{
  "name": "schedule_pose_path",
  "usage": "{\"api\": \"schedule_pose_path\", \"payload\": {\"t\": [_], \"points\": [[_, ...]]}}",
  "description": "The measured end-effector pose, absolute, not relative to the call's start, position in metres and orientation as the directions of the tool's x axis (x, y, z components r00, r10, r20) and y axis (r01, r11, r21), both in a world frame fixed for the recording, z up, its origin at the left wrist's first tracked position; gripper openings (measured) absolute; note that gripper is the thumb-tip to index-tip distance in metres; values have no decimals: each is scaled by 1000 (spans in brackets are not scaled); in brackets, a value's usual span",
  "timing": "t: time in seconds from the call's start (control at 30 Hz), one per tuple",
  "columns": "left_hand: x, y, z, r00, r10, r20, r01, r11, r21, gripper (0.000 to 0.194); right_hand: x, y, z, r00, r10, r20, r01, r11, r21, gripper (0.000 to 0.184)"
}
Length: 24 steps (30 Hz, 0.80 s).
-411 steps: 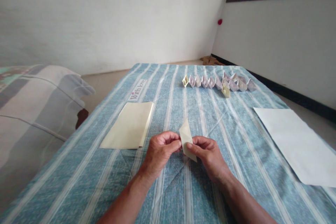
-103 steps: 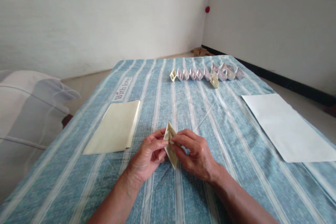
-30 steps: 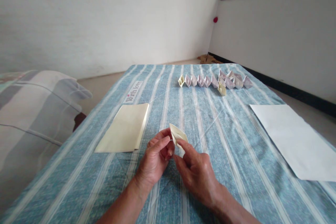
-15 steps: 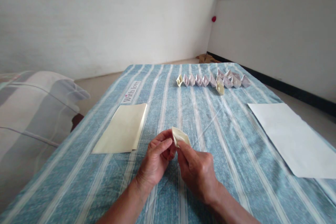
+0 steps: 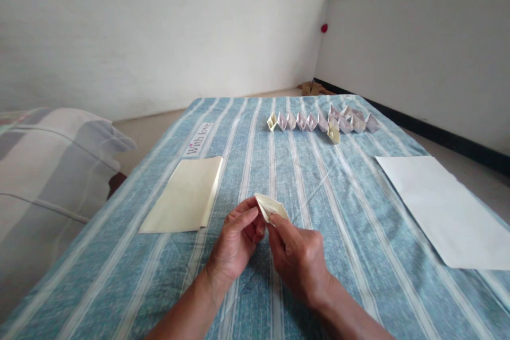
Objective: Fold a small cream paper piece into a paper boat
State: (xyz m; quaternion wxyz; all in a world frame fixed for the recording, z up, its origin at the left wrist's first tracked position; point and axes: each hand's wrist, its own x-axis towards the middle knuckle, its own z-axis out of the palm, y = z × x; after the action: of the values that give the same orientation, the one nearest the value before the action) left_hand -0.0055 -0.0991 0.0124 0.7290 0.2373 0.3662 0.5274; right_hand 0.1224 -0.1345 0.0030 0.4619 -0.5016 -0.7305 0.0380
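A small cream paper boat [image 5: 271, 205] is held between both hands just above the striped cloth. My left hand [image 5: 238, 236] grips its left end, thumb on the near side and fingers curled behind. At its right end, my right hand [image 5: 299, 255] pinches the paper, with the index finger pressed into the boat's hollow. The fingertips underneath are partly hidden. To the left lies a stack of cream paper sheets [image 5: 184, 194].
A blue striped cloth [image 5: 159, 276] covers the table. Several folded paper boats [image 5: 311, 122], lilac and cream, stand at the back right. White paper [image 5: 442, 212] lies on the right. Checked bedding [image 5: 56, 170] rises beyond the left edge.
The paper boat's left tip has shifted slightly left, and its hollow looks a little wider. Both hands stay in nearly the same place.
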Motion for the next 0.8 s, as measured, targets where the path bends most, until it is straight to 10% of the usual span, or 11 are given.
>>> {"api": "schedule_pose_path", "payload": {"t": [0.8], "points": [[-3, -100, 11, 198, 943, -269, -578, 334, 745, 21, 123, -131, 5, -130, 730, 671, 754, 512, -411, 37]]}}
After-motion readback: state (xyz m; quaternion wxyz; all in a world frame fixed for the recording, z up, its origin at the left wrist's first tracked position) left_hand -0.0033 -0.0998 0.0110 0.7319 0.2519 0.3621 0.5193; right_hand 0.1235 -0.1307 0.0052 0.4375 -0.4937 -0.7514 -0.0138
